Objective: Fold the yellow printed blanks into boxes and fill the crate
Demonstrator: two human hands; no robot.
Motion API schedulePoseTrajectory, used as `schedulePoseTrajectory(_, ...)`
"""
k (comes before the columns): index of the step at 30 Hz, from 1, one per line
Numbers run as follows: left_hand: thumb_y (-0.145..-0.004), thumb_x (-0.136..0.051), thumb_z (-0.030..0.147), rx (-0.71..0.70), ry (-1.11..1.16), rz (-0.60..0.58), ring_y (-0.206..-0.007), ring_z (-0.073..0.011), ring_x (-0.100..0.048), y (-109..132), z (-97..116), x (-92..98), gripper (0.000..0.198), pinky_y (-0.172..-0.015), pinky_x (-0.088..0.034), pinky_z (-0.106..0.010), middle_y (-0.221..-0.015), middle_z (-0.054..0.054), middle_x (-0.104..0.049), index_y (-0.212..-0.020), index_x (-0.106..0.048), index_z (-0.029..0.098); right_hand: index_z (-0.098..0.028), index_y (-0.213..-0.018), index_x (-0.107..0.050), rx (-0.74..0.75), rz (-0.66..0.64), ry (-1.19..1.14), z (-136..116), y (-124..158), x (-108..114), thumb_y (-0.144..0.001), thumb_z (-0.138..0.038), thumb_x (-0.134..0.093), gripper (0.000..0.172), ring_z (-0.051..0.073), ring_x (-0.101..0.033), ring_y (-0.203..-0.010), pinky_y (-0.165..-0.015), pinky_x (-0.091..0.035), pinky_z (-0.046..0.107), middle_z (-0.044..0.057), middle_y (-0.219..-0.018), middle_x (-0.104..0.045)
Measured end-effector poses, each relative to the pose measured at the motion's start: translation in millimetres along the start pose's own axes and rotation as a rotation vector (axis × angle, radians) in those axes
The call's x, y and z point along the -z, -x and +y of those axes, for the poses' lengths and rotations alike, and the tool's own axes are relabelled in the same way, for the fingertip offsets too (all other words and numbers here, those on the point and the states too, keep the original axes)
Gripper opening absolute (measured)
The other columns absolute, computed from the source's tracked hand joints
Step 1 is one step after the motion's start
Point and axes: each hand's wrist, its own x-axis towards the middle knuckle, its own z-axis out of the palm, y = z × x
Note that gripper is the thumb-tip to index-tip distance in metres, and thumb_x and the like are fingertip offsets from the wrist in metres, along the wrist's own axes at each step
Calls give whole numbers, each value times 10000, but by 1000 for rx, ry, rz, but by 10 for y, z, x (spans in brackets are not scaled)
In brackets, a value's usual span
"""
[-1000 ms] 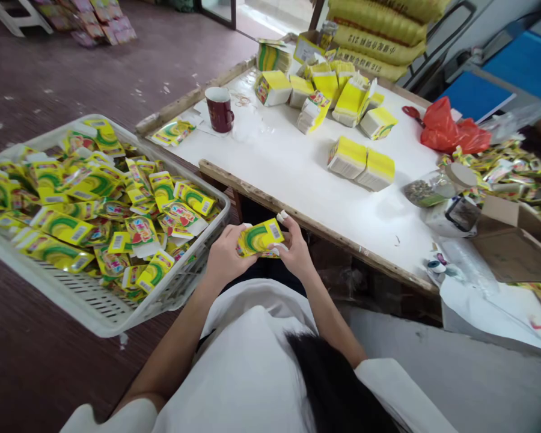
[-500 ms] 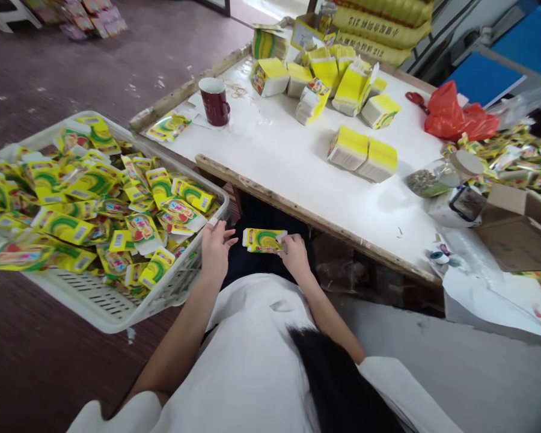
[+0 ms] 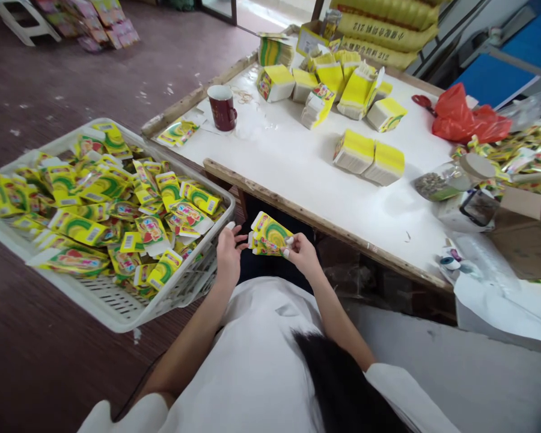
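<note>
Over my lap, my right hand (image 3: 301,252) pinches one end of a small yellow-and-green printed carton (image 3: 270,233). The carton is tilted, and two of its printed faces show. White flaps stick out at its left end. My left hand (image 3: 229,249) is by that end with its fingers apart; whether the fingertips touch the carton I cannot tell. Something white covers a fingertip of this hand. Close on the left, a white plastic basket (image 3: 121,322) holds many similar yellow cartons (image 3: 79,227), lying loose in a heap.
A white table (image 3: 270,141) with a wooden edge stands ahead. On it are a maroon mug (image 3: 222,109), stacks of flat yellow cartons (image 3: 354,150), a red plastic bag (image 3: 469,117), a jar (image 3: 446,177) and an opened cardboard box (image 3: 527,234). A white stool (image 3: 20,21) stands far left.
The carton looked flat and level before; now it is tilted and spread wider, showing two faces. My right hand has turned with it. The whole view has shifted slightly.
</note>
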Motion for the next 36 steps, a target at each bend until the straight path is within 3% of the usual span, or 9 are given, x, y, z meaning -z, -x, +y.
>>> schedulePoseTrajectory(7,-722,-599,806,47,92,-366,-1129,-303,-631,208,65,-306,703,-870,-527,-410,-1056,-119,-700,-1084,-619,204,-234,-815,-477,132,-211,-379,-435,207,-209,-699,-379,-756,336,119,-468,-604,-565,-407,260,-43,-703,-529)
schedulePoseTrajectory(12,-748,-435,872,9,112,-256,-830,-232,-633,176,254,-436,665,-719,-534,-362,-748,-43,-555,-867,-519,223,-231,-876,-476,185,-206,-448,-602,325,-282,-715,-329,-775,354,130,-501,-685,-640,-428,271,-30,-778,-536)
schedulePoseTrajectory(18,-764,-432,885,-17,84,-167,-568,-111,-430,163,149,-414,651,-613,-474,-263,-676,41,-373,-795,-413,235,-233,-949,-480,183,-192,-377,-601,391,-349,-707,-267,-751,365,137,-492,-690,-640,-438,278,-26,-818,-530)
schedulePoseTrajectory(21,-736,-591,819,-90,22,-246,-679,-119,-535,161,92,-333,628,-671,-494,-254,-800,18,-520,-945,-501,234,-223,-979,-528,191,-128,-302,-539,351,-265,-748,-271,-712,300,153,-535,-710,-658,-457,289,-4,-842,-584)
schedulePoseTrajectory(25,-633,-880,504,-115,-61,-347,-787,-131,-629,148,68,-227,603,-761,-523,-265,-919,7,-659,-1058,-555,224,-210,-910,-580,235,-5,-207,-475,283,-38,-804,-250,-624,121,163,-588,-729,-685,-478,289,9,-830,-638)
schedulePoseTrajectory(28,-618,-905,401,-99,-133,-356,-765,-152,-662,125,58,-147,531,-772,-545,-294,-850,10,-695,-993,-587,197,-203,-896,-613,276,24,-132,-438,250,79,-830,-221,-569,82,154,-593,-705,-662,-471,276,9,-829,-665)
schedulePoseTrajectory(31,-697,-860,415,-226,-171,-379,-968,-207,-696,75,130,-39,579,-886,-549,-348,-1070,-44,-710,-1152,-554,230,-205,-906,-643,362,77,-14,-413,224,121,-824,-166,-557,125,159,-582,-694,-638,-466,281,19,-851,-683)
schedulePoseTrajectory(34,-723,-837,470,-498,-355,-416,-1312,-271,-549,15,332,46,762,-1121,-418,-437,-1387,-114,-569,-1343,-444,267,-218,-878,-678,548,154,204,-429,208,139,-840,-95,-542,187,197,-577,-788,-733,-477,328,39,-871,-704)
schedulePoseTrajectory(36,-620,-892,515,-584,-611,-515,-1418,-337,-427,-7,478,45,959,-1195,-316,-493,-1479,-160,-478,-1403,-415,234,-236,-863,-693,700,152,335,-466,214,144,-886,-88,-539,215,209,-562,-831,-812,-465,358,33,-864,-718)
